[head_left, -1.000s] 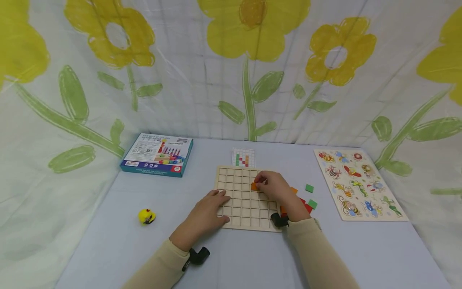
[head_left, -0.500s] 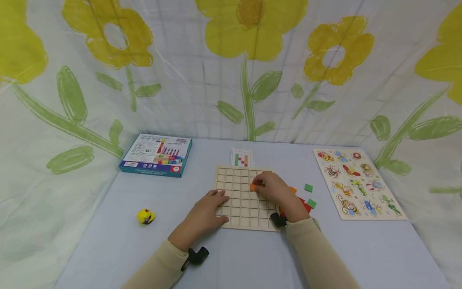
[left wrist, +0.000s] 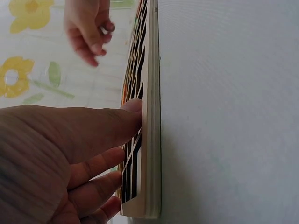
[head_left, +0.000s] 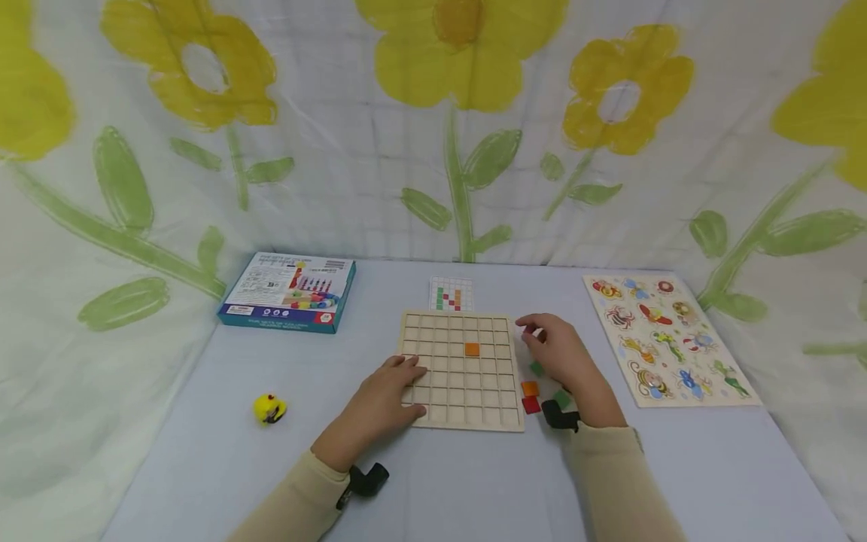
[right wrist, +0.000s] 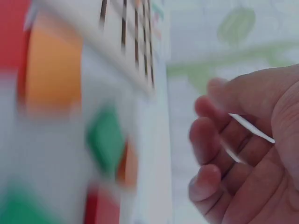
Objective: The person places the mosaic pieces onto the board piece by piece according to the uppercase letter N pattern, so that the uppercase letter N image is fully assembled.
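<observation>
A wooden grid board [head_left: 460, 390] lies flat in the middle of the table. One orange square tile [head_left: 472, 349] sits in a cell of its upper right part. My left hand [head_left: 382, 403] rests on the board's left edge, fingers relaxed; the left wrist view shows the thumb [left wrist: 112, 123] against the rim. Beyond the board's right edge, my right hand [head_left: 558, 352] hovers over loose tiles, fingers loosely bent and holding nothing. Below it are a green tile [right wrist: 106, 140], another orange tile [head_left: 530, 388] and a red tile [head_left: 531, 405], partly blurred in the right wrist view.
Behind the board lies a pattern card [head_left: 450, 294] with coloured squares. A boxed toy set [head_left: 287, 292] stands at the back left, and a small yellow toy [head_left: 269, 409] lies nearer. On the right is an insect puzzle board [head_left: 667, 346]. A flower-painted curtain [head_left: 325, 181] hangs behind.
My right hand has let go of the orange tile in its cell and moved right, off the board to above the loose tiles. The left hand stays on the board's edge.
</observation>
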